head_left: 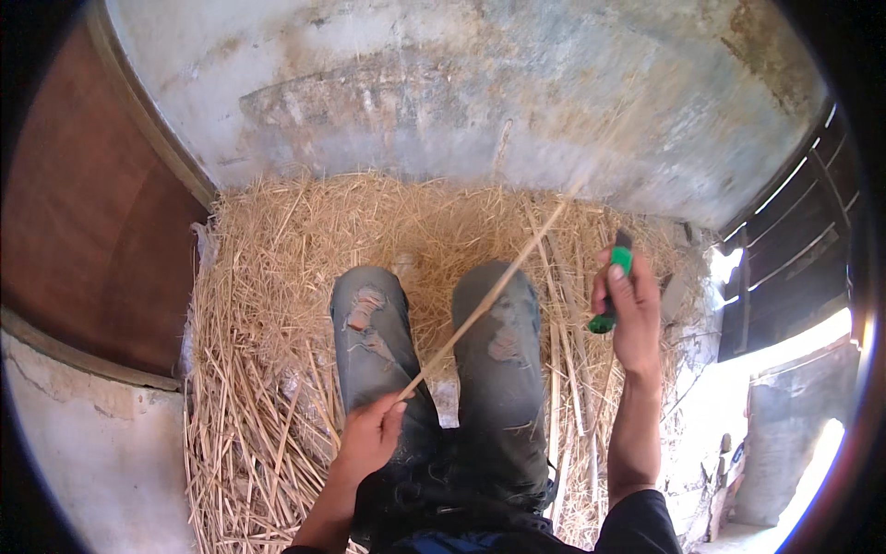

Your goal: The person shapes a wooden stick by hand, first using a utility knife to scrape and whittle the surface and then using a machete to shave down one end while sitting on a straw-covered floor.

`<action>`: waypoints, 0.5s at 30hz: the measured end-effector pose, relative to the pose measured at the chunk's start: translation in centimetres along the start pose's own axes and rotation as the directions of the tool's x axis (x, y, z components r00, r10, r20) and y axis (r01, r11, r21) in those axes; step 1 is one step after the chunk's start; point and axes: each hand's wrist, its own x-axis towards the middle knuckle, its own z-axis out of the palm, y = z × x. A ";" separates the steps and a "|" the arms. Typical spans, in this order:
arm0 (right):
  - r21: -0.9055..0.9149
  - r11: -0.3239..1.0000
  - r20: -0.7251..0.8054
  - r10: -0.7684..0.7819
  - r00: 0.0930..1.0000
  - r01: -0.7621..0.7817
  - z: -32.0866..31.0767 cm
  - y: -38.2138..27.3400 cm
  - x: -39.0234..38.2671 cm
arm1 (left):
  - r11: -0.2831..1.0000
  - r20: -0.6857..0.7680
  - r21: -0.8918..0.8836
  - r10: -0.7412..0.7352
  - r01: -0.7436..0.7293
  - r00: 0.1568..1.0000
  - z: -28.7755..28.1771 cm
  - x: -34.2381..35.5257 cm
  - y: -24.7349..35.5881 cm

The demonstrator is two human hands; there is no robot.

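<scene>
- Our left hand point(371, 436) pinches the near end of a long, thin, tan plant stalk point(480, 309) between thumb and forefinger. Gripping just that end leaves nearly the full length exposed, we reckon.
- Stalk runs from over our left thigh, up and right across the right knee, toward the wall. Far end blurs; we can't tell where it stops, nor whether it rests on the knee.
- Our right hand point(630, 300) is closed around a green-and-black handheld cutter point(621, 262), dark flat tip up, clear of the fingers. Thumb lies against the handle, likely for control.
- Cutter sits right of the stalk, apart from it; no contact. That spacing keeps the tip off our legs and left hand.
- Both legs in torn, faded dark-grey jeans point(498, 346) are bent, knees apart, directly below the stalk: a handy backstop, in our judgement.
- Loose golden straw point(277, 226) covers the ground ahead; longer pale tan stalks point(245, 448) lie at our left, within easy reach.
- Stained grey-white plaster wall point(415, 102) stands behind the straw.
</scene>
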 end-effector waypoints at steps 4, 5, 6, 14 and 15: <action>-0.156 0.984 0.178 -0.063 0.982 0.091 -0.1 3.1 -0.7 | 0.995 -0.040 -0.036 -0.089 0.088 0.995 -1.6 0.4 0.9; -0.144 0.988 0.158 -0.035 0.987 0.058 0.6 3.1 -1.0 | 0.994 -0.040 -0.038 -0.106 0.105 0.994 -1.7 0.4 0.6; -0.138 0.989 0.157 -0.029 0.987 0.051 0.8 3.3 -1.0 | 0.992 -0.039 -0.040 -0.123 0.121 0.992 -1.8 0.4 0.3; -0.170 0.974 0.005 0.155 0.988 -0.152 0.8 7.2 1.4 | 0.999 -0.101 0.048 0.007 -0.002 0.995 -1.5 -0.1 -1.8; -0.213 0.963 0.002 0.169 0.986 -0.165 0.8 8.1 1.8 | 0.996 -0.135 0.073 0.058 -0.049 0.989 -1.4 -0.4 -2.4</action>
